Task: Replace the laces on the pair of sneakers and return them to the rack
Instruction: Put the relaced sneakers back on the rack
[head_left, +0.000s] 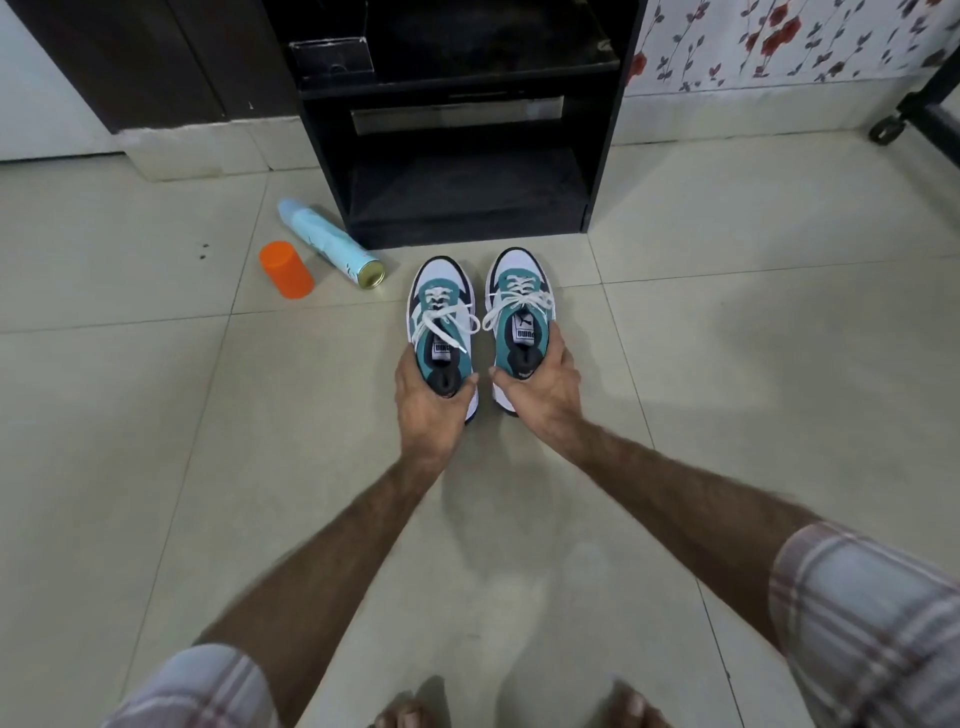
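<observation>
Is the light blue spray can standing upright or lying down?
Lying down: the spray can rests on its side on the floor, its metal base showing.

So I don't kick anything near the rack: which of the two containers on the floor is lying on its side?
The light blue spray can, lying on its side with its metal base toward the sneakers. The orange cap beside it stands upright.

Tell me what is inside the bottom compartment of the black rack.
The bottom compartment of the black rack shows only its dark floor and back wall; no shoes are visible there. Its far corners are in shadow. Both sneakers are outside it, gripped at the heels.
</observation>
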